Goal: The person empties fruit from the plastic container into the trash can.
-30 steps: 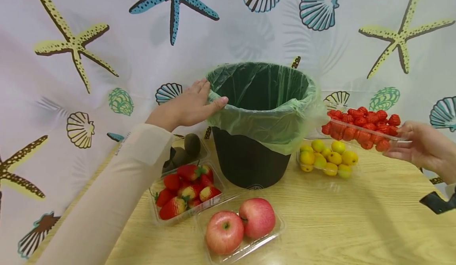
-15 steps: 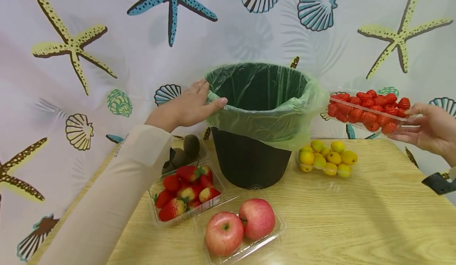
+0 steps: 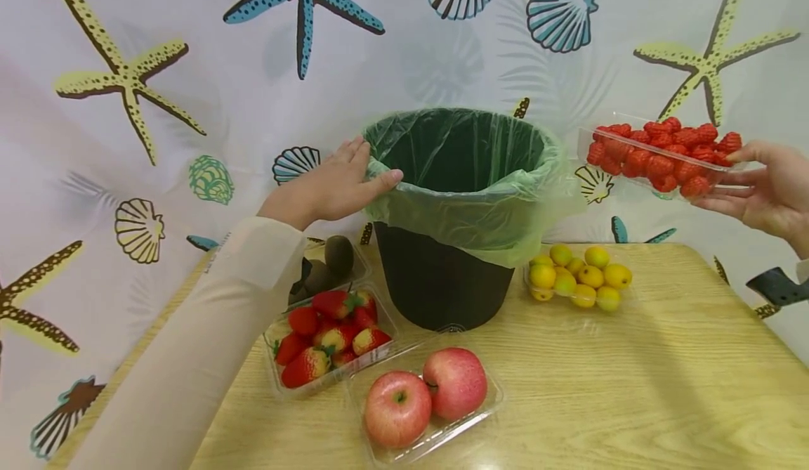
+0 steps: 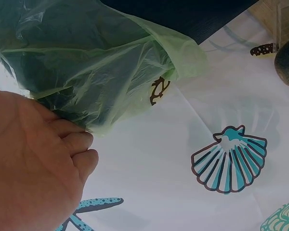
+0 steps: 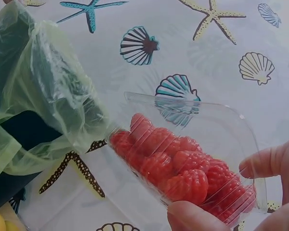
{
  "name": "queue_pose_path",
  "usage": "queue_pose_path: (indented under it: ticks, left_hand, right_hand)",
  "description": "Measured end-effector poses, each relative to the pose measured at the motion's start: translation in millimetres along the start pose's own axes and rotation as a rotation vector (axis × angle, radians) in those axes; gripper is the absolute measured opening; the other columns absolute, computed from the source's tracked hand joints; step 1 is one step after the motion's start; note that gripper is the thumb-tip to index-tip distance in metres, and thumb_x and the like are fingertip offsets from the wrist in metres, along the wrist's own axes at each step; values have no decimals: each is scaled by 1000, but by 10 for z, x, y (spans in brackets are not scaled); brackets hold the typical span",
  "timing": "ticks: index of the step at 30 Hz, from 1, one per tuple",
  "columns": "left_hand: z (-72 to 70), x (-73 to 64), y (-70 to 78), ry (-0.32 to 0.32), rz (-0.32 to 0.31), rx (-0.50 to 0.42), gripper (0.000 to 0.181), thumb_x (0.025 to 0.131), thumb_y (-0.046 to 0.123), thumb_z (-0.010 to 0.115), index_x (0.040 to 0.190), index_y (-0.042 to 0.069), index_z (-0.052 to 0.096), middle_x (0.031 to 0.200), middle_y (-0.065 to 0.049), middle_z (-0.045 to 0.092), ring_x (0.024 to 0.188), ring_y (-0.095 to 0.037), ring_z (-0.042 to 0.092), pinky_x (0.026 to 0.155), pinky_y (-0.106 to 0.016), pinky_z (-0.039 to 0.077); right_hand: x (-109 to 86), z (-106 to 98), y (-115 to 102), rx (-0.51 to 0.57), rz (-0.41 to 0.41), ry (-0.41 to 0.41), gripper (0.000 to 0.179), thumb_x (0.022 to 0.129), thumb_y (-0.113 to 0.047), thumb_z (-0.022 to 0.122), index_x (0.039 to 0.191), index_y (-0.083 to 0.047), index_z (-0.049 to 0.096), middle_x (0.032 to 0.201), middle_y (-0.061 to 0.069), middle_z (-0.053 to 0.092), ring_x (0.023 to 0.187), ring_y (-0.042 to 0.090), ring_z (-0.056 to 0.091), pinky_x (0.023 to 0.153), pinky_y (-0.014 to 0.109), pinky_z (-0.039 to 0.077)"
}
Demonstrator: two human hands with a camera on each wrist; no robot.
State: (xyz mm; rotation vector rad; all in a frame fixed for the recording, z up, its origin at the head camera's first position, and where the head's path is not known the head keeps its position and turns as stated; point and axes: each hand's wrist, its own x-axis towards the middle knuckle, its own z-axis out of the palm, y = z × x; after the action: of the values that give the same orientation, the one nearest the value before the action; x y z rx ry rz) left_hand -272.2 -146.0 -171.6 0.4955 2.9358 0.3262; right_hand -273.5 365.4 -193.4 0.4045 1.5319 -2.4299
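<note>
My right hand (image 3: 774, 192) grips the right end of a clear plastic box (image 5: 226, 108) full of red raspberries (image 3: 663, 154). The box is raised above the table, tilted a little, to the right of a black bin (image 3: 442, 273). A thin green bin bag (image 3: 461, 220) lines the bin and folds down over its rim. My left hand (image 3: 329, 185) rests on the bin's left rim, fingers extended along the bag and thumb lying over the front edge. In the left wrist view its fingers (image 4: 77, 139) touch the bag's outside.
Clear boxes of yellow fruits (image 3: 581, 277), strawberries (image 3: 335, 336), two apples (image 3: 423, 400) and dark oval fruits (image 3: 338, 259) stand around the bin on the wooden table (image 3: 600, 386). A white curtain (image 3: 189, 6) with starfish and shells hangs behind.
My right hand has lifted the raspberry box upward and slightly to the right. The left hand stays on the bin's rim.
</note>
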Motion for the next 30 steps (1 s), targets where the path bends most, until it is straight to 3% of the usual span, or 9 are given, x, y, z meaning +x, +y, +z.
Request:
queue_pose_path:
  ticks: [6, 12, 17, 30]
  left_hand:
    - [2, -15, -15, 5, -2, -1, 86, 98, 59, 27, 151, 0, -5, 160, -16, -11, 147, -33, -10, 119, -50, 1]
    - [4, -19, -16, 10, 0, -5, 86, 98, 59, 26, 151, 0, -5, 159, -16, -11, 147, -32, -10, 119, -50, 1]
    - [6, -8, -11, 16, 2, -1, 87, 97, 61, 26, 151, 1, -5, 160, -15, -11, 147, -32, -11, 119, -50, 1]
    - [5, -17, -15, 22, 2, -10, 86, 97, 59, 27, 151, 0, -4, 160, -16, -10, 148, -32, -10, 119, -51, 2]
  right_hand:
    - [-51, 204, -65, -3, -4, -10, 31, 98, -32, 49, 124, -38, 33, 84, 9, 61, 78, 29, 69, 84, 37, 56]
    - [-47, 393, -65, -16, -46, -89, 31, 99, -24, 49, 126, -33, 35, 108, 6, 51, 85, 30, 68, 88, 37, 54]
    - [-9, 554, -48, -1, -39, -143, 21, 99, -19, 49, 119, -23, 45, 106, 10, 56, 90, 33, 67, 87, 42, 55]
    - [106, 1142, 52, -73, 13, -228, 22, 98, -19, 46, 118, -14, 38, 117, 11, 48, 96, 33, 64, 86, 39, 55]
